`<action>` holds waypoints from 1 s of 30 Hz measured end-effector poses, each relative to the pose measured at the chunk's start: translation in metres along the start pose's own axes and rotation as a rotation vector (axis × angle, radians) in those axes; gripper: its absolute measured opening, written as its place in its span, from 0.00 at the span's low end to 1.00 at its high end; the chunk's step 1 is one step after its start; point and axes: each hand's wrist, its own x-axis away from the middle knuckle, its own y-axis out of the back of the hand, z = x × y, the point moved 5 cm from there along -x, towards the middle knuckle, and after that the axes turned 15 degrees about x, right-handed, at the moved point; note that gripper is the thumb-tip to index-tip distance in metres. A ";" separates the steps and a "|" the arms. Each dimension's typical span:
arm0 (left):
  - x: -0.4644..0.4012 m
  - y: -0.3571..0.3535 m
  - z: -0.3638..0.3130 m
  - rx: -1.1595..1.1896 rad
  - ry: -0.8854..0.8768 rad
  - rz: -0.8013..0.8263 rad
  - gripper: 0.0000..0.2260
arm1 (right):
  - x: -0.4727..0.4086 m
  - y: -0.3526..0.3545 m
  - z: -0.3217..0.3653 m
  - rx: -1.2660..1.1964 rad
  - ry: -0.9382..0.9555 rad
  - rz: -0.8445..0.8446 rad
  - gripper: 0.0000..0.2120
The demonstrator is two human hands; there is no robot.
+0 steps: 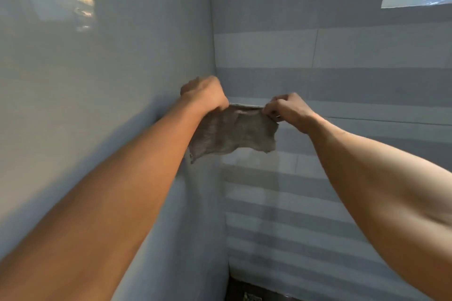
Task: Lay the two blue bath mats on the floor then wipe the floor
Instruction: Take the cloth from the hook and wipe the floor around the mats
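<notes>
Grey-striped tiled wall [342,190], corner

The scene is dimly, evenly lit with a bluish-grey cast. Bright mottled glare patches sit on the left wall [83,2] and on the striped wall [367,85] at top right. A soft shadow falls beneath the left forearm [117,193]. Detail is soft throughout (slightly smeared), and wide-angle stretching enlarges both forearms toward the lower edges.

Your floor [247,291] | showed only as a dark sliver below the wall corner | contents too small to tell
</notes>
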 end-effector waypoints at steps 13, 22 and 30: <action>-0.004 -0.294 -0.153 0.257 -0.522 0.448 0.07 | 0.142 0.122 -0.271 0.035 -0.576 -0.179 0.09; 0.097 -0.529 -0.262 0.160 -0.759 0.795 0.13 | 0.294 0.114 -0.479 0.099 -1.015 -0.214 0.03; 0.158 -0.750 -0.231 0.232 -0.628 1.042 0.13 | 0.374 -0.012 -0.639 0.070 -1.264 -0.129 0.05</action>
